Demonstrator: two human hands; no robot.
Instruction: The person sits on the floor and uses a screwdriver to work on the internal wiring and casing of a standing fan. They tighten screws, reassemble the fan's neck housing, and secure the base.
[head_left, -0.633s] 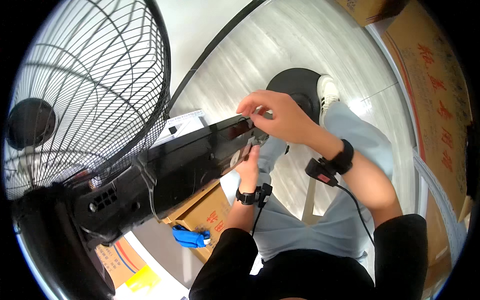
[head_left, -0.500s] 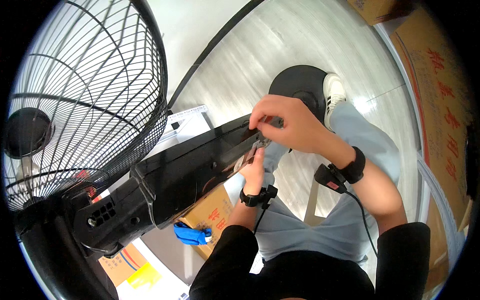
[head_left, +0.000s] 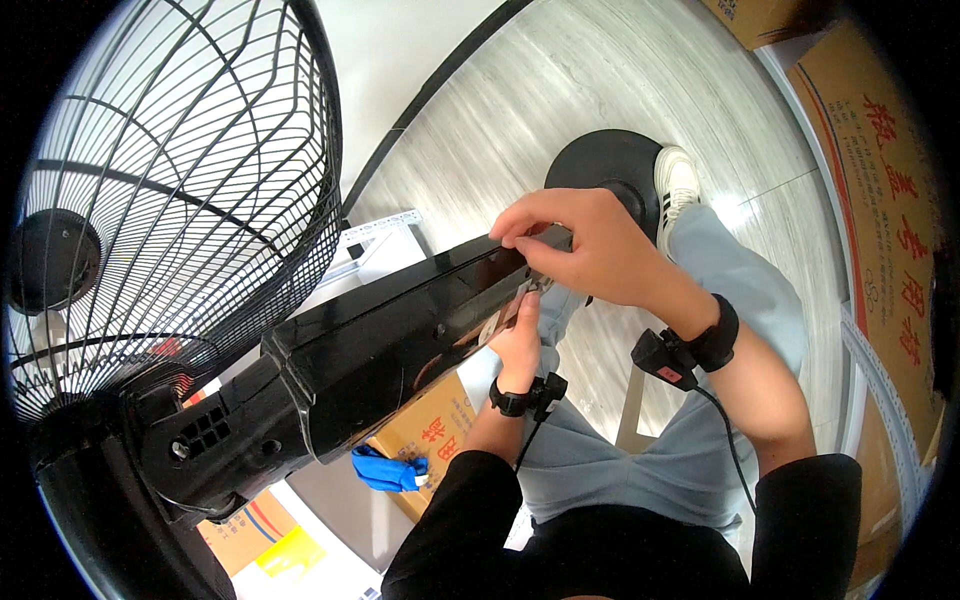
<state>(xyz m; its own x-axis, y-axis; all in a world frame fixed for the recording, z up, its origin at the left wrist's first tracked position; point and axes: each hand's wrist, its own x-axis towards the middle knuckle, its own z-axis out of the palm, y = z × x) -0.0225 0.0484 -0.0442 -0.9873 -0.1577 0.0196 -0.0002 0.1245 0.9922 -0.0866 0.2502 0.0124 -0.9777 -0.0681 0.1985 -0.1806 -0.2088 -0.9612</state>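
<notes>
Black fan housing [head_left: 380,340] slants over the floor [head_left: 470,130]. At its right end, the left hand [head_left: 518,350] holds the edge; the right hand [head_left: 605,245] pinches narrowly, on what I cannot tell. Seemingly fingertip adjustment; next calls for steady support.

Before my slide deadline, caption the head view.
Left hand and right hand at the end of a long, glossy black housing, black wire fan cage opposite.

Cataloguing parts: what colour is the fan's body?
The fan's body is black, clearest in the head view.
</notes>
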